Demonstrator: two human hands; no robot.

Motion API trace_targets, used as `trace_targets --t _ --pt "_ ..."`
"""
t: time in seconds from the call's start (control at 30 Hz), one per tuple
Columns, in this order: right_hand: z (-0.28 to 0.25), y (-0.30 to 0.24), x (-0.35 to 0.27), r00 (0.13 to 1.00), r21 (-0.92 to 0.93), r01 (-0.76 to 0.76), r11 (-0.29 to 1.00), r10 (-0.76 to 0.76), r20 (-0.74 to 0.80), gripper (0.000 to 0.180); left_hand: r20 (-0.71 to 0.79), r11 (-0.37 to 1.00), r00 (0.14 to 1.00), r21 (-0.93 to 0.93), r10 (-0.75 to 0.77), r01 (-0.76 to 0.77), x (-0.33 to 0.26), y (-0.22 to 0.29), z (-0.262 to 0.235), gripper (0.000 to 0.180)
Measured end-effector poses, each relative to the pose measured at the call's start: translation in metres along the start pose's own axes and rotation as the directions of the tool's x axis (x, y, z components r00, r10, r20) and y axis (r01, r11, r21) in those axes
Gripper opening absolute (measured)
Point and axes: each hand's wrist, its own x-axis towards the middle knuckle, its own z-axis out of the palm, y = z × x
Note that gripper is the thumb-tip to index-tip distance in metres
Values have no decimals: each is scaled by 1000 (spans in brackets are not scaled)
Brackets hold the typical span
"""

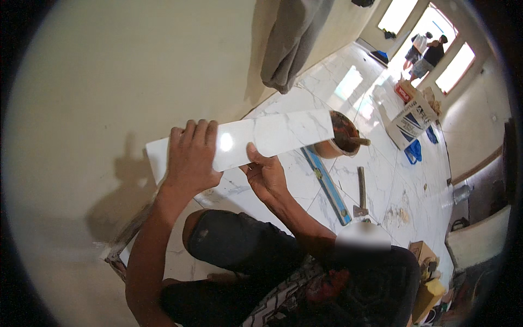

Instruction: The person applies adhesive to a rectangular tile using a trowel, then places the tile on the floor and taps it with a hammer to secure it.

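Note:
A long, narrow strip of glossy white marbled tile (283, 131) is held up in front of me, close to the wall, tilted with its right end higher. My left hand (192, 155) is closed round its left part, fingers lying across the face toward the upper edge. Lower down, my right hand (266, 175) grips the bottom edge near the middle, thumb on the face and the other fingers mostly hidden behind. The tile's right end overlaps the view of a bucket (329, 149) holding a dark reddish-brown mix, from which a handle (358, 141) sticks out.
On the marbled floor (376, 163) lie a blue spirit level (327, 185) and a hammer (361, 191). A grey cloth (294, 43) hangs by the wall. Farther off stand a white bag (411, 122) and two people (427, 54) at the doorway. A cardboard box (422, 253) sits at lower right.

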Motion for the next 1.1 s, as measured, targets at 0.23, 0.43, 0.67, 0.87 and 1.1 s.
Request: trace_targets --t 0.23,0.43,0.67,0.87,1.1 --pt "-46 -6 11 974 -68 -182 981 190 124 43 104 946 992 -310 -70 99 -16 -18 44 85" --pt "-96 -57 8 986 22 165 986 -165 -27 48 368 628 927 -738 65 249 -18 -26 110 76" --pt "-116 -109 -44 691 -750 420 511 -716 -101 52 543 -69 558 -676 628 734 40 9 160 75" --pt "-99 -107 -45 643 -772 456 -443 -435 630 54 293 -393 462 -266 837 880 94 67 128 77" --pt "-161 -223 30 535 -464 350 -814 -232 812 60 138 -253 312 -333 940 908 141 107 133 87"
